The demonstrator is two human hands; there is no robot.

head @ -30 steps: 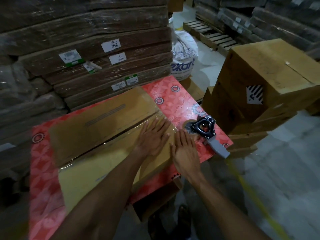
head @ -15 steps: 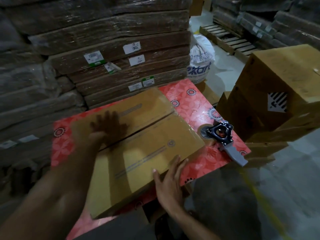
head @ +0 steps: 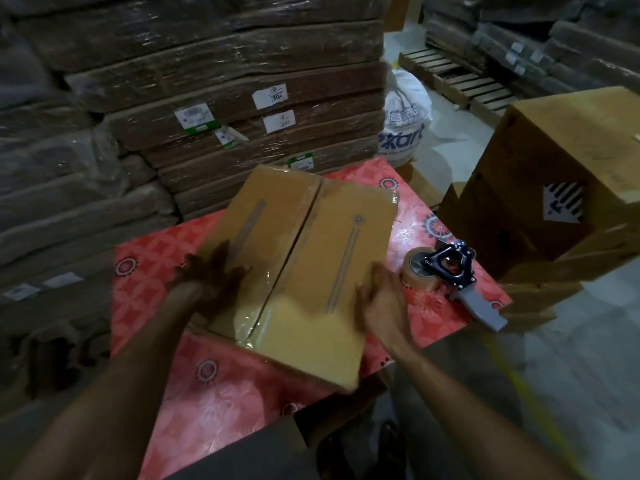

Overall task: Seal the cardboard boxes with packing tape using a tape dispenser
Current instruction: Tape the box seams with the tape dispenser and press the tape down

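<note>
- Brown rectangular cardboard box: lies on the desk, which has a red patterned cover; a strip of clear tape runs along its centre seam and folds over the near edge.
- Left hand: fingers spread, palm flat against the box's left side, closed around nothing.
- Right hand: open, fingers extended, pressed against the box's right edge.
- Black-framed tape dispenser with grey handle: rests on the desk just right of the box, apart from both hands, its tape roll toward the box.
- Stacked brown cartons: stand right of the desk.
- Shrink-wrapped bundles of flat cardboard: stacked behind the desk.
</note>
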